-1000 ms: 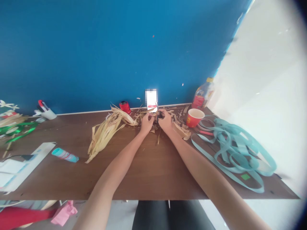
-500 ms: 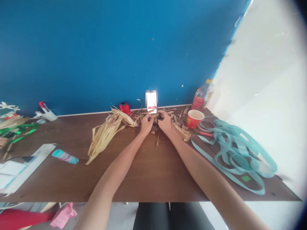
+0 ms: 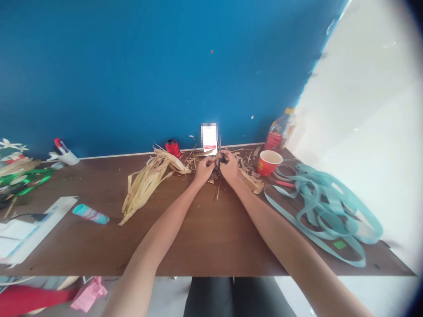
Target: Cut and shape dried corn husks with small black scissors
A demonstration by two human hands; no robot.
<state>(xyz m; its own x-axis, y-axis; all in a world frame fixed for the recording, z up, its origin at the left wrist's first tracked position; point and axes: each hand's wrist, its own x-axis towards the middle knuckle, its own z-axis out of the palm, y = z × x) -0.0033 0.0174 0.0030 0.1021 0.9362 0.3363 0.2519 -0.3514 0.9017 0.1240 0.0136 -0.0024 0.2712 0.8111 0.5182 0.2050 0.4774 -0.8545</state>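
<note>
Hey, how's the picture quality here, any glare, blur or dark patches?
Head view: the small upright screen glares white, blocky pixels along its top; head view: the white wall at right looks washed out, darkness filling the right-hand corners; head view: detail is soft around the left hand and right hand, leaving the dark tool indistinct.

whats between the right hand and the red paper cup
In the head view, loose dry brown scraps lie on the table between the right hand and the red paper cup.
</note>
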